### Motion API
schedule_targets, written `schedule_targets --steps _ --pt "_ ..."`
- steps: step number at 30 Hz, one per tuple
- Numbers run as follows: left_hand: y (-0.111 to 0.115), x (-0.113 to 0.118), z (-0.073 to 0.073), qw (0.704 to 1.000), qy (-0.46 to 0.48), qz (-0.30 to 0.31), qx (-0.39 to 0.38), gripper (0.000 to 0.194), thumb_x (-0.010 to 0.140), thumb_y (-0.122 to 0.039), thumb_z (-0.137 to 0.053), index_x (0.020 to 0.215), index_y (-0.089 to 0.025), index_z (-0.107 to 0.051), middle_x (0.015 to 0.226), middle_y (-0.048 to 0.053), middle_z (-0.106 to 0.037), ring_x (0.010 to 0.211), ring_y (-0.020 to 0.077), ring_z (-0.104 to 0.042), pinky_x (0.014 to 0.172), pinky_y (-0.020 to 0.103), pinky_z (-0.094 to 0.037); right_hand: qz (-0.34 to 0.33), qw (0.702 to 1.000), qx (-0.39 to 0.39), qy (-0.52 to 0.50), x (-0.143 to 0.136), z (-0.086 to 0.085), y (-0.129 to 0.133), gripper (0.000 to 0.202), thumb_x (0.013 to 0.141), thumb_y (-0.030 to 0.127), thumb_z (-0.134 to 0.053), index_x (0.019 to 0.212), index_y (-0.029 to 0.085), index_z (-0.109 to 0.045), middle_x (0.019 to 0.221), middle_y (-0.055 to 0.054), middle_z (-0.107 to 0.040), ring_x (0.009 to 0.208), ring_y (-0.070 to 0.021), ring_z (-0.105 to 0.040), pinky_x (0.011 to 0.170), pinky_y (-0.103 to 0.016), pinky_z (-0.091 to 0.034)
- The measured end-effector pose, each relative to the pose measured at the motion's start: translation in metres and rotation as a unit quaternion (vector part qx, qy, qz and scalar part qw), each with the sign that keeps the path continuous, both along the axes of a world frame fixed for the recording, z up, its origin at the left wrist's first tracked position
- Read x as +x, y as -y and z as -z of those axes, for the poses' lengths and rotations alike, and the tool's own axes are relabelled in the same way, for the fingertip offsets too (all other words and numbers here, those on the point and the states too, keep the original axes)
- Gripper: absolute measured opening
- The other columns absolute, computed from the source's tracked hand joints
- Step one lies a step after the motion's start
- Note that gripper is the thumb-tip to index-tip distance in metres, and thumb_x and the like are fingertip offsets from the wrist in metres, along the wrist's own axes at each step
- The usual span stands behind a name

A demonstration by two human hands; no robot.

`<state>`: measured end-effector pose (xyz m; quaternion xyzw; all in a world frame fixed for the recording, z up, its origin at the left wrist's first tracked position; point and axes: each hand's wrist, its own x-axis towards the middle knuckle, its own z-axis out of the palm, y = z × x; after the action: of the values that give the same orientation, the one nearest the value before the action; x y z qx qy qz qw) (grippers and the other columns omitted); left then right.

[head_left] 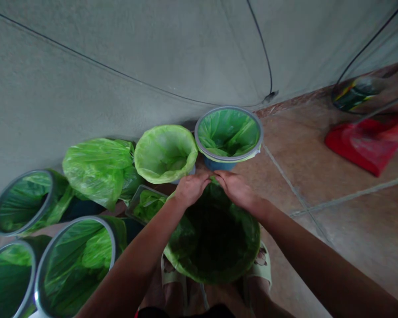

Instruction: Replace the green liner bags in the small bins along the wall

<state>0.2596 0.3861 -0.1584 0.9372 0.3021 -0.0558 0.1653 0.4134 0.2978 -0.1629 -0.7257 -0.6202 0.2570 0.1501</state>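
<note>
A dark bin lined with a green bin bag (252, 260) stands between my feet, its mouth facing up at me. At its far rim, my left hand (191, 189) pinches the bag's edge. Close beside it, my right hand (235, 187) grips the same edge, the fingertips of both hands almost meeting. The bag's edge is folded over the rim around the near side. Just beyond my hands stand a bin with a pale green liner (166, 154) and a blue bin with a grey ring (228, 132) holding its green liner.
At the left lie several lined bins (76, 265) with grey rings, near a bulging green bag (99, 168) and a small rectangular container (149, 205). A red dustpan (361, 145) and a dark green bottle (358, 92) are at the right. A cable (119, 70) runs along the wall.
</note>
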Motion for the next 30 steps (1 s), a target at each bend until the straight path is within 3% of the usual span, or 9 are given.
schedule_targets --steps 4,8,12,14,16,19,23,26,30 --pt "-0.002 -0.002 0.000 1.000 -0.010 0.017 0.001 0.024 0.096 -0.028 -0.043 0.107 -0.021 -0.064 0.095 0.007 -0.072 0.089 0.0192 -0.067 0.081 0.029 -0.048 -0.057 0.998 -0.013 -0.009 0.009 0.005 0.002 0.031 0.098 0.027 -0.038 0.119 0.014 -0.058 0.116 -0.011 -0.065 0.107 -0.0197 -0.060 0.092 -0.027 -0.042" --pt "-0.004 0.000 0.002 1.000 -0.007 0.011 0.009 0.027 0.096 -0.031 -0.042 0.109 -0.022 -0.064 0.093 0.007 -0.072 0.088 0.0209 -0.068 0.080 0.031 -0.049 -0.038 0.999 -0.022 -0.003 0.011 0.012 0.003 0.034 0.092 0.020 -0.042 0.123 0.013 -0.054 0.117 -0.013 -0.065 0.103 -0.0210 -0.062 0.089 -0.028 -0.044" --pt "-0.009 0.006 0.001 1.000 -0.001 0.017 0.011 0.028 0.096 -0.034 -0.043 0.114 -0.024 -0.062 0.103 0.006 -0.071 0.096 0.0213 -0.067 0.085 0.033 -0.050 0.029 0.999 -0.007 -0.024 0.003 0.013 0.013 0.036 0.092 0.020 -0.040 0.125 0.013 -0.053 0.115 -0.014 -0.066 0.101 -0.0221 -0.062 0.088 -0.030 -0.045" --pt "-0.012 0.008 -0.003 0.999 0.020 0.025 0.010 0.031 0.092 -0.034 -0.051 0.120 -0.022 -0.058 0.115 0.007 -0.067 0.106 0.0216 -0.063 0.093 0.034 -0.048 0.101 0.995 0.000 -0.026 -0.004 0.014 0.026 0.036 0.092 0.020 -0.039 0.125 0.013 -0.052 0.112 -0.014 -0.067 0.099 -0.0227 -0.064 0.087 -0.031 -0.046" --pt "-0.013 0.005 -0.009 0.998 0.054 0.035 0.005 0.046 0.086 -0.033 -0.062 0.128 -0.019 -0.052 0.127 0.008 -0.061 0.118 0.0220 -0.057 0.103 0.034 -0.043 0.177 0.984 -0.001 -0.025 -0.013 0.015 0.045 0.037 0.093 0.022 -0.037 0.127 0.012 -0.050 0.110 -0.015 -0.067 0.097 -0.0240 -0.065 0.086 -0.034 -0.048" --pt "-0.012 -0.014 -0.019 0.995 0.096 0.021 -0.015 0.065 0.077 -0.031 -0.071 0.136 -0.019 -0.044 0.137 0.009 -0.053 0.127 0.0226 -0.050 0.110 0.035 -0.037 0.233 0.972 -0.008 -0.017 -0.023 0.015 0.080 0.048 0.094 0.031 -0.038 0.137 0.010 -0.040 0.120 -0.019 -0.062 0.104 -0.0283 -0.063 0.088 -0.040 -0.049" --pt "-0.011 -0.047 -0.027 0.987 0.148 -0.054 -0.035 0.059 0.078 -0.030 -0.070 0.132 -0.018 -0.048 0.134 0.009 -0.056 0.124 0.0224 -0.052 0.108 0.036 -0.040 0.231 0.972 -0.003 0.037 -0.017 0.000 0.106 0.081 0.085 0.054 -0.052 0.146 0.007 -0.026 0.136 -0.025 -0.049 0.118 -0.0366 -0.055 0.093 -0.049 -0.048" --pt "-0.012 -0.052 -0.028 0.977 0.191 -0.092 -0.013 0.039 0.086 -0.028 -0.061 0.123 -0.019 -0.054 0.121 0.009 -0.063 0.114 0.0212 -0.059 0.102 0.036 -0.046 0.192 0.976 0.062 0.084 -0.004 -0.021 0.086 0.073 0.086 0.054 -0.051 0.143 0.010 -0.036 0.138 -0.023 -0.047 0.124 -0.0368 -0.050 0.096 -0.050 -0.046" --pt "-0.009 -0.029 -0.023 0.982 0.180 -0.049 0.013 0.024 0.091 -0.024 -0.052 0.113 -0.020 -0.060 0.112 0.006 -0.067 0.106 0.0187 -0.062 0.098 0.033 -0.047 0.058 0.991 0.113 0.050 -0.001 -0.030 0.026 0.035 0.096 0.030 -0.037 0.120 0.018 -0.060 0.117 -0.011 -0.066 0.108 -0.0234 -0.061 0.095 -0.036 -0.046"
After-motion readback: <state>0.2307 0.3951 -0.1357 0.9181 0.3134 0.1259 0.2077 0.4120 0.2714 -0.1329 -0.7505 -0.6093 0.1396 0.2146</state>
